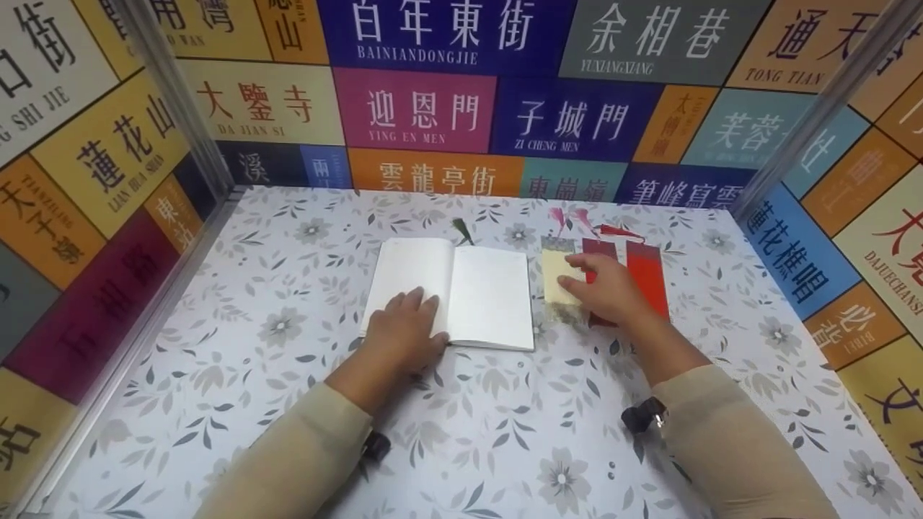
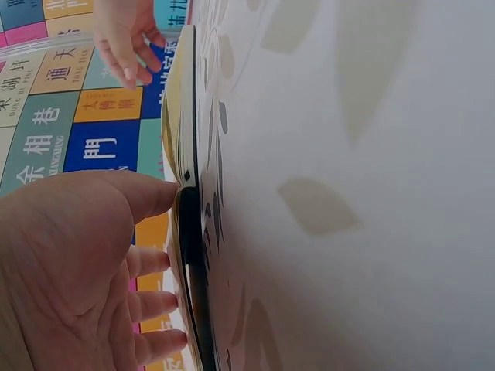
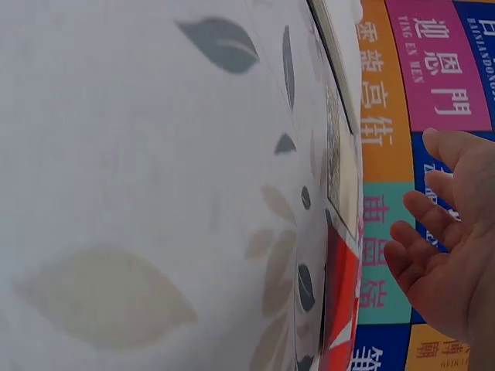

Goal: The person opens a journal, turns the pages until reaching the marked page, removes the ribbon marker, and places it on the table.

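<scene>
An open notebook [image 1: 492, 297] with blank white pages lies on the table. My left hand [image 1: 399, 328] rests on its left page, fingers extended, thumb by the lower end of the spine; in the left wrist view the fingertips touch the notebook edge [image 2: 187, 116]. To the right lie three tasselled bookmarks side by side: a cream one [image 1: 555, 270], a dark red one [image 1: 598, 250] and a bright red one [image 1: 647, 274]. Above them hovers my right hand [image 1: 607, 290], fingers loosely bent and holding nothing, apart from the bookmarks [image 3: 340, 270] in the right wrist view. It partly hides the dark red one.
A dark green tassel [image 1: 462, 231] sticks out past the notebook's top edge. Pink tassels [image 1: 568, 218] and a red tassel [image 1: 616, 231] lie beyond the bookmarks. The table [image 1: 461, 447] has a leaf-patterned cover, and panels with printed signs [image 1: 433, 108] enclose its back and sides.
</scene>
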`<state>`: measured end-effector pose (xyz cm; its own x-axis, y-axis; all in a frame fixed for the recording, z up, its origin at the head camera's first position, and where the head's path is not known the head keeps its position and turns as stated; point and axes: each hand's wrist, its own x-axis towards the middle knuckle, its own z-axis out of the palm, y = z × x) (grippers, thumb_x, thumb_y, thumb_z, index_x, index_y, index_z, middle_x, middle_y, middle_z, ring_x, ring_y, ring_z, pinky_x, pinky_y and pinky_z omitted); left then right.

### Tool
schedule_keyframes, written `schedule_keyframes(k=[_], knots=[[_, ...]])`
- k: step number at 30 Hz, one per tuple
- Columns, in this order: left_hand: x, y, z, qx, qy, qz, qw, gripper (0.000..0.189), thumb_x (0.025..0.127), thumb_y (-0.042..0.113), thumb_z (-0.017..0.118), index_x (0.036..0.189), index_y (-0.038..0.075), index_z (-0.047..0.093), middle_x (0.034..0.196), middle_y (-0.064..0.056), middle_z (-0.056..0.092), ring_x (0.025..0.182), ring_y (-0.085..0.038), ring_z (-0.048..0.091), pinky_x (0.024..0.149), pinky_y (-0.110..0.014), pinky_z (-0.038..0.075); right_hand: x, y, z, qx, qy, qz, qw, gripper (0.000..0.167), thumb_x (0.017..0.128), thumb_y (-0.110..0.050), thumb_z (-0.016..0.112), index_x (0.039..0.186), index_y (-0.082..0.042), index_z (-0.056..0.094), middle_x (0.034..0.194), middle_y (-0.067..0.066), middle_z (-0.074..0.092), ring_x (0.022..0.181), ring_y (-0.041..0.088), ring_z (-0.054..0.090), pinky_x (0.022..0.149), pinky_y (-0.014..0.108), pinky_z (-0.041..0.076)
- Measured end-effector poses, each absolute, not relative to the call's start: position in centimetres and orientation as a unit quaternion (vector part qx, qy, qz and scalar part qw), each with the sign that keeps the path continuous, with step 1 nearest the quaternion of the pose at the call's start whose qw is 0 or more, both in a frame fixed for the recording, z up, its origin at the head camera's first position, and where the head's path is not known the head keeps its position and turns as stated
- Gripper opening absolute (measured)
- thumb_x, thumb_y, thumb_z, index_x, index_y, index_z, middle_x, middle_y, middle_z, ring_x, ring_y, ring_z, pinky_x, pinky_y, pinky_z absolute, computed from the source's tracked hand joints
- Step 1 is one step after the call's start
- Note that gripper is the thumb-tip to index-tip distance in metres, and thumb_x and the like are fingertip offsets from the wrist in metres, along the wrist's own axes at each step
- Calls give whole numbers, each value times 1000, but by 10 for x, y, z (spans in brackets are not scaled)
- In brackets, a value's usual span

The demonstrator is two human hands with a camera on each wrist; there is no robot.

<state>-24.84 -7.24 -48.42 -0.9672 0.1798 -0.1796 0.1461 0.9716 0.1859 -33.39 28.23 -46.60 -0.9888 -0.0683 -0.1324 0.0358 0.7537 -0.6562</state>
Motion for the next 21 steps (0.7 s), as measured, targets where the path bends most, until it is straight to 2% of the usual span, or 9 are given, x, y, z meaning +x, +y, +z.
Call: schedule_keyframes(k=[6, 13, 21], knots=[[-249, -72, -484, 84, 987, 90, 100, 75, 106, 54, 55, 169, 19, 34, 179, -11, 27, 165, -38, 28, 129, -65, 33, -321, 262, -472, -92, 937, -323, 92, 65, 98, -50, 74, 157, -27, 56, 169, 3, 46, 160, 35, 38, 126, 66, 38], [-248, -73, -483, 84, 988, 88, 99, 75, 106, 54, 55, 169, 19, 34, 178, -11, 28, 164, -39, 29, 128, -65, 35, -304, 245, -476, -180, 948, -233, 123, 78, 93, -55, 78, 162, -44, 44, 176, -9, 34, 167, 29, 25, 127, 66, 36], [-245, -73, -482, 81, 987, 110, 90, 73, 106, 52, 56, 168, 18, 37, 178, -12, 29, 164, -41, 29, 129, -66, 33, -291, 230, -478, -241, 941, -181, 156, 82, 89, -53, 83, 161, -43, 46, 176, -15, 32, 167, 26, 26, 130, 63, 33]])
